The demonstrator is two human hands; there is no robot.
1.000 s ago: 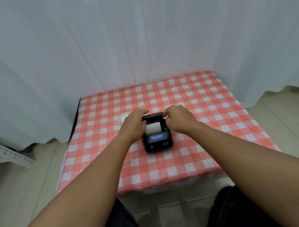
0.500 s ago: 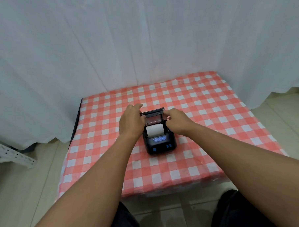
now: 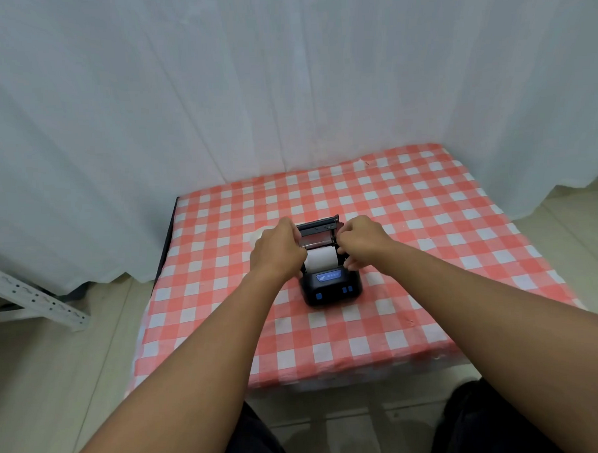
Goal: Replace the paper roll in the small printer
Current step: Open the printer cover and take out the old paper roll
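Note:
The small black printer [image 3: 331, 288] sits on the checked table, its blue display facing me. Its lid [image 3: 318, 224] stands raised at the back, and a white paper roll [image 3: 321, 259] lies in the open bay. My left hand [image 3: 278, 249] holds the lid's left end with curled fingers. My right hand [image 3: 361, 242] pinches the lid's right end, and its lower fingers lie against the printer's right side. Another white roll [image 3: 257, 236] peeks out behind my left hand, mostly hidden.
The low table [image 3: 429, 255] carries a red-and-white checked cloth and is backed by a white curtain [image 3: 284, 90]. A white perforated metal bar [image 3: 30, 299] leans on the floor at the left. My knees are at the bottom edge, just before the table.
The printer lid has swung up and back from nearly shut to standing open, baring the white roll. Both hands stayed at the lid's ends and followed it.

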